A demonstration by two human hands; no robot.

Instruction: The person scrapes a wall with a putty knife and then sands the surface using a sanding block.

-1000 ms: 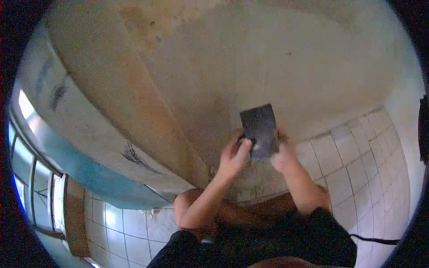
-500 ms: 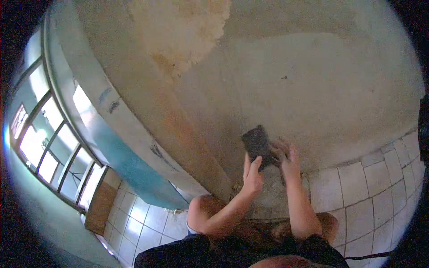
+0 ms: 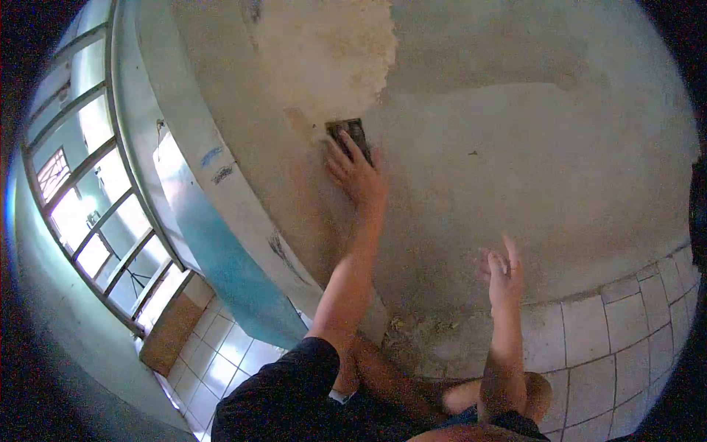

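Note:
My left hand [image 3: 357, 173] is raised against the plastered wall [image 3: 471, 191], its fingers on a dark rectangular block [image 3: 356, 132]. The block lies against the wall just below a pale, rough-edged patch [image 3: 331, 59]. Lower and to the right, my right hand [image 3: 503, 276] is in the air in front of the wall, slightly blurred, with its fingers apart and nothing in them.
A barred window [image 3: 92, 177] stands at the left, beyond a white and teal wall edge [image 3: 228, 258]. White floor tiles [image 3: 589, 331] run along the wall's foot at the right. Loose debris [image 3: 427, 335] lies at the wall's base, near my bent legs.
My left hand has moved up the wall with the block. My right hand has come away from the block and is now apart from it. The view has shifted slightly.

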